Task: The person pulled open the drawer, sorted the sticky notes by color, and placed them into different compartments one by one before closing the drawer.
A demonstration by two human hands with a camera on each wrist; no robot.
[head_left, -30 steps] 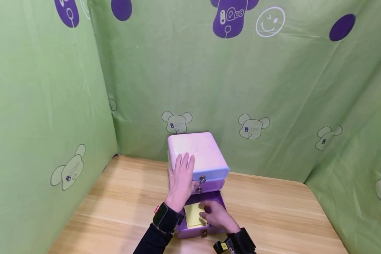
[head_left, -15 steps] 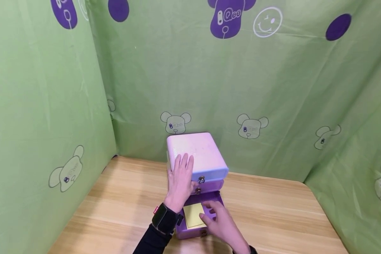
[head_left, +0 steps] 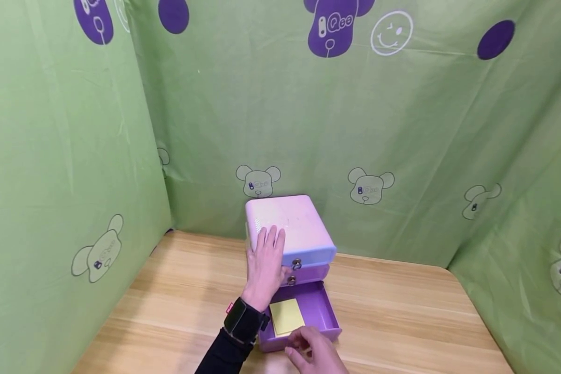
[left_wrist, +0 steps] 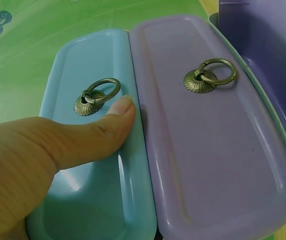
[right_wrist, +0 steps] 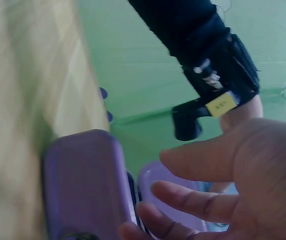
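My left hand (head_left: 264,267) rests on the pale pink top of a small drawer chest (head_left: 299,218), fingers straight. In the left wrist view its thumb lies against the blue top drawer (left_wrist: 97,195), beside a brass ring pull (left_wrist: 105,91). Below that, the purple middle drawer (left_wrist: 213,145) is closed. The purple bottom drawer (head_left: 324,311) is pulled out, with yellow paper notes (head_left: 286,316) lying flat inside at its left. My right hand (head_left: 318,354) hovers at this drawer's front, fingers loosely bent, holding nothing visible; it hides the front's middle in the head view.
The chest stands on a wooden table (head_left: 402,306) near its back edge. Green printed cloth (head_left: 308,114) hangs behind and at both sides. Table surface shows to the left and right of the chest.
My right hand has drawn back from inside the bottom drawer, past the yellow notes, to its front edge. The left hand, the chest and the notes stay in place.
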